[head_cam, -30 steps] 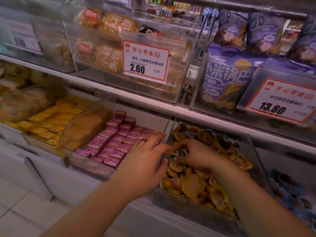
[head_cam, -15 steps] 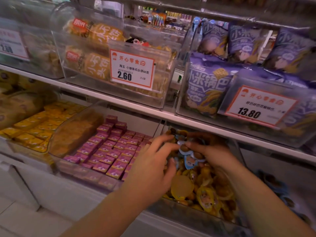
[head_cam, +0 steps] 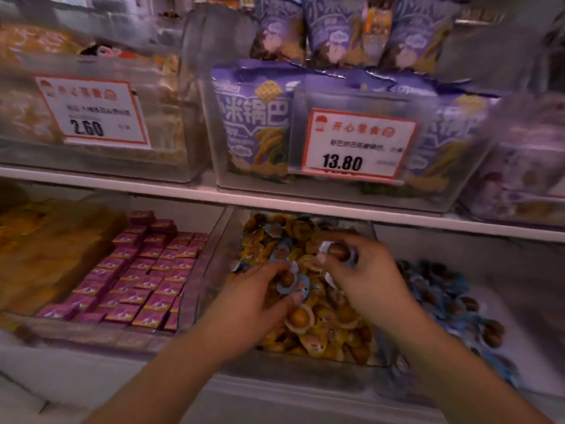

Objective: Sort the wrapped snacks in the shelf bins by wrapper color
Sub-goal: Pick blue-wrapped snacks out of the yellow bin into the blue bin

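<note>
Both hands (head_cam: 308, 289) pinching blue snacks (head_cam: 292, 281).

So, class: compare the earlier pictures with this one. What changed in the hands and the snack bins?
The right hand has lifted a blue-wrapped snack out of the yellow snack bin; the left hand has closed on another blue one. Before, both were only digging in the pile. The pink packets stayed put.

Left price card (head_cam: 91, 113) on clear bin, "2.60"; right price card (head_cam: 357, 146), "13.80"; purple bag (head_cam: 253, 117), "小米锅巴"
</note>
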Demonstrator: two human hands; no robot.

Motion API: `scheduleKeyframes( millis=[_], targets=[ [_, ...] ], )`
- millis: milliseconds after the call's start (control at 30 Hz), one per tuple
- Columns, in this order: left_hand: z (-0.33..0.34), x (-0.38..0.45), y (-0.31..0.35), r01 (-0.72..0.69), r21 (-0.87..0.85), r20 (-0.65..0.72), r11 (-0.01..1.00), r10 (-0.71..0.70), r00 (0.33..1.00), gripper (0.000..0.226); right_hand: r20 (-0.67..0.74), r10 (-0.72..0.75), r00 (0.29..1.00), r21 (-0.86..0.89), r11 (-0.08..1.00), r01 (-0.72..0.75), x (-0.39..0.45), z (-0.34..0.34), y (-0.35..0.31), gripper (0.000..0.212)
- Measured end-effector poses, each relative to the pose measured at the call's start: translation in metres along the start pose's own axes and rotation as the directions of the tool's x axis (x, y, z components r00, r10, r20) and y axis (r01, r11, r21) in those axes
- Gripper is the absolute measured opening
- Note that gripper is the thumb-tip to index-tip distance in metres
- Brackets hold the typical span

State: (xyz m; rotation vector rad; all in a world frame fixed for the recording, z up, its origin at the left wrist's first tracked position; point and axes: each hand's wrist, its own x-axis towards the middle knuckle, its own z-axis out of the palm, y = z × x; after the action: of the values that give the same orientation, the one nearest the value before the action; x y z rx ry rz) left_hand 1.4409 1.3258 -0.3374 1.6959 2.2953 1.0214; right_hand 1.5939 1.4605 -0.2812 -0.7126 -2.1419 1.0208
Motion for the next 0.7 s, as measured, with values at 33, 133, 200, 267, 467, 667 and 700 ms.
scheduleKeyframes(
  millis=[33, 133, 200, 267, 467, 667, 700],
  targets=[
    [0.0, 0.0, 0.001, 0.007, -0.011, -0.011, 1.0, -0.007, 1.0, 0.057, -0.024, -0.034, 0.999, 0.01, 0.999, 0.034, -0.001, -0.005, -0.001, 0.022],
    [0.001, 0.004, 0.007, 0.037, -0.041, -0.034, 0.998, -0.038, 0.999, 0.055, -0.064, -0.064, 0.996, 0.002, 0.998, 0.064, -0.004, -0.016, -0.003, 0.021],
    [0.003, 0.007, 0.012, 0.039, -0.048, -0.034, 0.998, -0.04, 0.999, 0.056, -0.053, -0.036, 0.998, 0.001, 0.999, 0.036, -0.007, -0.02, -0.003, 0.018],
    [0.004, 0.01, 0.017, 0.037, -0.068, -0.03, 0.997, -0.039, 0.999, 0.052, -0.041, -0.02, 0.999, 0.014, 1.0, 0.021, -0.009, -0.022, -0.003, 0.015],
    [-0.002, 0.011, 0.027, 0.007, -0.14, -0.196, 0.99, -0.035, 0.98, 0.027, 0.0, -0.02, 1.0, -0.093, 0.995, 0.02, -0.011, -0.016, -0.002, 0.006],
    [-0.013, 0.01, 0.039, 0.043, -0.629, -0.284, 0.776, -0.281, 0.917, 0.031, -0.055, 0.136, 0.989, 0.075, 0.988, -0.132, -0.003, -0.017, -0.007, 0.012],
    [-0.014, 0.01, 0.041, 0.029, -0.731, -0.277, 0.681, -0.336, 0.9, 0.028, -0.032, 0.228, 0.973, 0.214, 0.953, -0.216, -0.004, -0.015, -0.008, 0.014]
  ],
)
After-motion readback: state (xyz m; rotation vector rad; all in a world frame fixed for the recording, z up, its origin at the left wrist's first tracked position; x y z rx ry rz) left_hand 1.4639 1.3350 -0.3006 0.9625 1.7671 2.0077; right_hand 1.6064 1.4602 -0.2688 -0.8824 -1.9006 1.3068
